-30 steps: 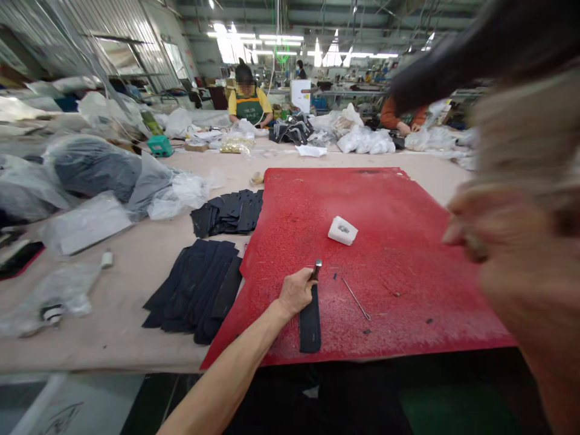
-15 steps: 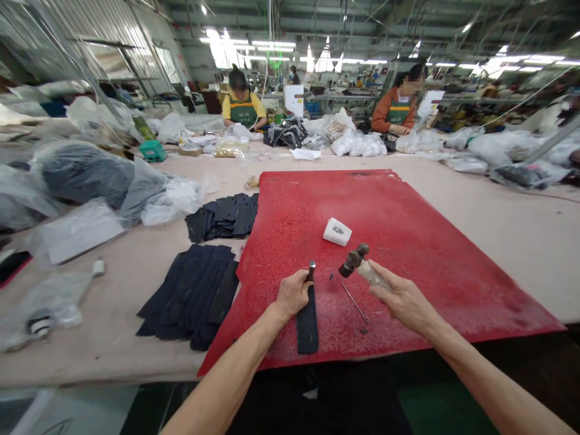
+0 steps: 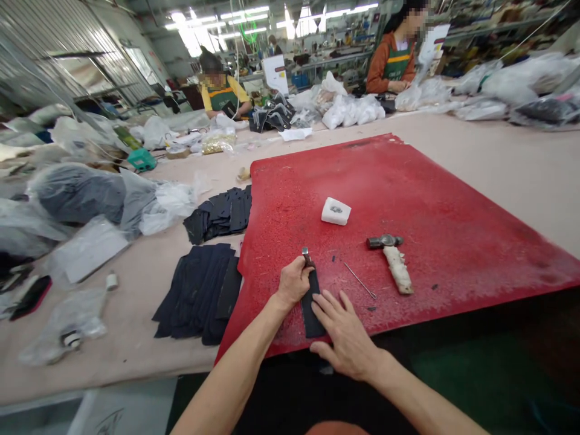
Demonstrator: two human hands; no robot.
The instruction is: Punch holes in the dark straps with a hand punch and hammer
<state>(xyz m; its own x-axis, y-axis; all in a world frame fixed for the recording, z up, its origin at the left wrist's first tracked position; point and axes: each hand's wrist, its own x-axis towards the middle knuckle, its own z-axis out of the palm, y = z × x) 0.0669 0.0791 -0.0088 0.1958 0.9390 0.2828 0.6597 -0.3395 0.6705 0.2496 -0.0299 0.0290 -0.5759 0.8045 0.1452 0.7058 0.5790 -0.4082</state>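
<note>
My left hand point(image 3: 293, 281) is closed around a metal punch point(image 3: 305, 252), which stands near the far end of a dark fabric strip point(image 3: 312, 323). Fingers spread, my right hand point(image 3: 348, 333) reaches over the near part of that strip, its fingertips at the strip's right edge. To the right lies a ball-peen hammer point(image 3: 399, 270) with a pale wrapped handle. A thin metal rod with a looped end point(image 3: 360, 280) rests between the hammer and the strip. Everything here lies on a red mat point(image 3: 444, 199).
A white block point(image 3: 336, 211) with a grey mark sits farther back on the mat. Two piles of dark cut pieces point(image 3: 194, 293) lie left of it. Plastic-wrapped bundles point(image 3: 81, 193) fill the table's left side. Two people point(image 3: 223, 96) work across the table.
The hammer has left my right hand and now lies on the mat. That hand has moved left to the strip and opened. My left hand still holds the punch. The view has tilted.
</note>
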